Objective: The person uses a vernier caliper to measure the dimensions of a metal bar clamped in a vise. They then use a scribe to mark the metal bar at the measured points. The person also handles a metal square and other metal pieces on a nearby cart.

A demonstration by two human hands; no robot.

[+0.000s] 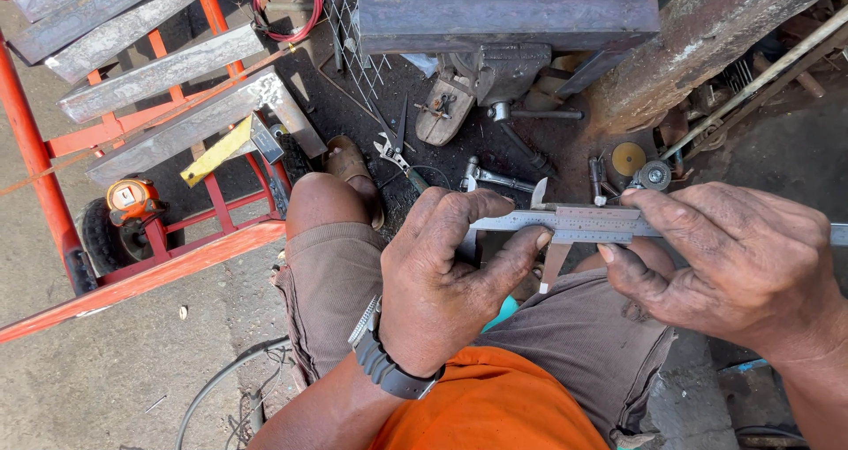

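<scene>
You worked in bright daylight; the concrete floor (pixel 106 370) glared pale at left, the top right lay shadowed, focus stayed sharp.

1. Far left there's a red-orange metal cart (pixel 40 163) with grey steel bars (pixel 159 75) stacked across it, plus a yellow strip (pixel 216 151) poking out underneath.
2. An orange tape measure (pixel 132 200) sits on the cart's lower frame, right by its black wheel (pixel 99 238).
3. Far middle: a dark bench vise (pixel 499 66) under a rusty steel beam (pixel 503 22).
4. Pliers (pixel 393 145) lie on the dirty floor, near a wrench (pixel 495 179).
5. A red hose coil (pixel 287 4) sits at the far edge, beside wire mesh (pixel 353 35).
</scene>
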